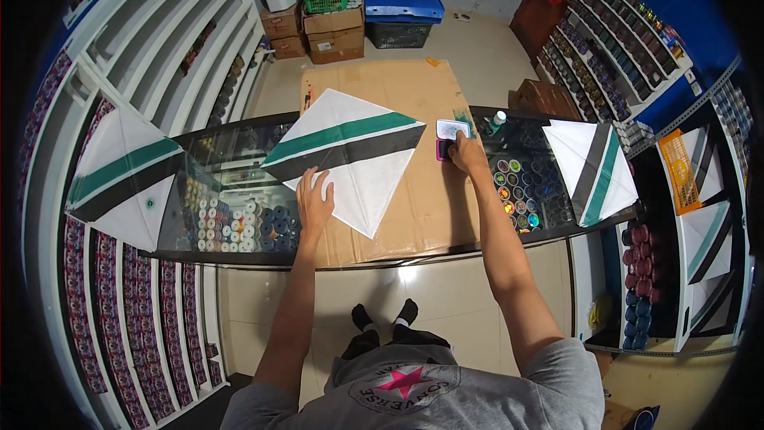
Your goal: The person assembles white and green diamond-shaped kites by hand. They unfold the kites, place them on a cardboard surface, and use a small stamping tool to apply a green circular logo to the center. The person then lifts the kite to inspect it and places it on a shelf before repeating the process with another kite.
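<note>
A diamond-shaped white kite (374,161) with a green and a black stripe lies on a cardboard sheet (434,215). My left hand (316,201) rests on its left lower edge, fingers spread, holding nothing. To the right of the kite, my right hand (469,156) has its fingers closed over a small ink pad (442,151) with a purple-pink rim; whatever they pinch is hidden. The pad's pale lid (454,129) stands open behind it. A small bottle with a white cap (498,119) is just to its right, near a green stain on the cardboard.
Similar kites lie at the counter's left end (127,175) and in a stack on the right (593,171). Under the glass counter top are thread spools (227,223) and round colourful discs (517,195). Shelves line both sides; boxes (334,36) and a blue-lidded bin (403,8) stand behind.
</note>
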`<state>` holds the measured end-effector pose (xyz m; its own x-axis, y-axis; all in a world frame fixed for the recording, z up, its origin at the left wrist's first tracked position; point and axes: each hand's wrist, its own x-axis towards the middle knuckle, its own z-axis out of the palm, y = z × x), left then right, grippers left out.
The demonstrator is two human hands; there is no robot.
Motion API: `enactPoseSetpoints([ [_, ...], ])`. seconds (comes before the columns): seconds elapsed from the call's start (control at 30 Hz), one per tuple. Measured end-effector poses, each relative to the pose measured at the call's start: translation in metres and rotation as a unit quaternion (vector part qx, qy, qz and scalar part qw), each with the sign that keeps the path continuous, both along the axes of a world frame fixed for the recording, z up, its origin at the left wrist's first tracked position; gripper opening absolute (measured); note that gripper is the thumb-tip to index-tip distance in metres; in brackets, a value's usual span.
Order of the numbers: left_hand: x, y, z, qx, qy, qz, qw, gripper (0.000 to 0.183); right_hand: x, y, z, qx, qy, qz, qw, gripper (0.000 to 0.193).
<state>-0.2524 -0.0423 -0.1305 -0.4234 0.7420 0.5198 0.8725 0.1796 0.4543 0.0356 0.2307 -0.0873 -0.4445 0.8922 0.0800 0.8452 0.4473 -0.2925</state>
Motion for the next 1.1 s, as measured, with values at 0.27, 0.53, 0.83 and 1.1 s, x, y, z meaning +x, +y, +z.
enactPoseSetpoints([
  [0.27,0.001,0.002,-0.003,0.002,0.014,0.008,1.0,0.029,-0.006,-0.009,0.01,0.018,0.056,0.011,0.998,0.03],
  [0.53,0.003,0.003,0.0,0.006,0.006,0.006,1.0,0.03,-0.076,-0.102,0.027,-0.033,0.174,0.162,0.971,0.019],
  [0.83,0.003,-0.002,0.0,0.007,0.008,0.009,1.0,0.03,-0.126,-0.149,0.025,-0.07,0.033,0.182,0.98,0.029],
  [1.1,0.003,0.0,0.001,0.01,0.012,0.012,1.0,0.029,-0.133,-0.147,0.007,-0.061,0.008,0.168,0.984,0.033],
])
